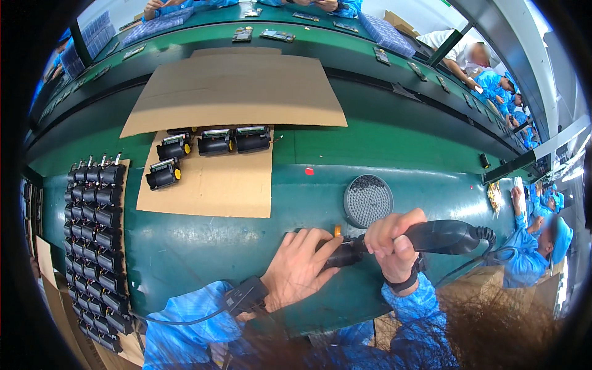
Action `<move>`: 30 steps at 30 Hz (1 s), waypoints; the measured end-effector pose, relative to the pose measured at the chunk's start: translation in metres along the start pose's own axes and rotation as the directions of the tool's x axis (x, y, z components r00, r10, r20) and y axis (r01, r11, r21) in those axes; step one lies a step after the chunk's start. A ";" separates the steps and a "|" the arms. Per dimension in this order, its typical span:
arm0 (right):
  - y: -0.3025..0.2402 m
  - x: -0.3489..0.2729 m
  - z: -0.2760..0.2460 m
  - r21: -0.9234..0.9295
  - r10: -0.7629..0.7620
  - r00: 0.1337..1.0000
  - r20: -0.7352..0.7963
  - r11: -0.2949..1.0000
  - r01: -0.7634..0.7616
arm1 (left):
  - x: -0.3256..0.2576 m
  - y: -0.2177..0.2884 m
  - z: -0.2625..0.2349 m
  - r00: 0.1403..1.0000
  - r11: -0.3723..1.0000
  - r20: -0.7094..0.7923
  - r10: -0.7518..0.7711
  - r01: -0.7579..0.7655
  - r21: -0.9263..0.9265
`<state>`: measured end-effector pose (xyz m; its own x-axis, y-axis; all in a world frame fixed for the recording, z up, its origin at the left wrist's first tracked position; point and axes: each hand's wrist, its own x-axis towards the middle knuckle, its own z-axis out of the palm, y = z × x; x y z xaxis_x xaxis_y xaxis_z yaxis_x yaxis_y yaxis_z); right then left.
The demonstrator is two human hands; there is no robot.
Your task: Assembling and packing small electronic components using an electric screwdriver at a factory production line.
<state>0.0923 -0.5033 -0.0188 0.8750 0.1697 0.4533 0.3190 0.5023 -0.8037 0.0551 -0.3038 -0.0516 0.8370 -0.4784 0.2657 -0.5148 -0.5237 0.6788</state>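
- Wrist box (245, 295): a small pale marking (on its black casing), too small to read.
- Tool (445, 237): no legible print.
- Elsewhere: no text or numbers can be read.

The head camera looked down and forward from above the green workbench (197, 253), close to the left hand (298, 267) and right hand (392, 248) at lower center. Its wide fisheye view bent straight edges toward the frame's borders, reaching co-workers (523, 266) at far right.
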 end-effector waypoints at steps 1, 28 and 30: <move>-0.002 0.001 0.003 -0.009 0.020 1.000 -0.021 1.000 -0.020 | 0.000 0.000 0.000 1.000 1.000 -0.006 0.004 -0.004 0.005; 0.000 0.036 -0.044 -0.199 -0.114 0.952 -0.284 0.978 0.058 | -0.002 -0.003 -0.002 0.999 0.998 0.014 0.040 -0.041 0.056; 0.000 0.035 -0.046 -0.195 -0.090 0.951 -0.294 0.980 0.032 | -0.002 -0.003 -0.002 0.999 0.998 0.018 0.037 -0.038 0.047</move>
<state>0.1398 -0.5358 -0.0209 0.9111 -0.1332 0.3901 0.4119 0.3321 -0.8486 0.0555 -0.3004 -0.0524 0.8138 -0.5100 0.2786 -0.5544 -0.5378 0.6351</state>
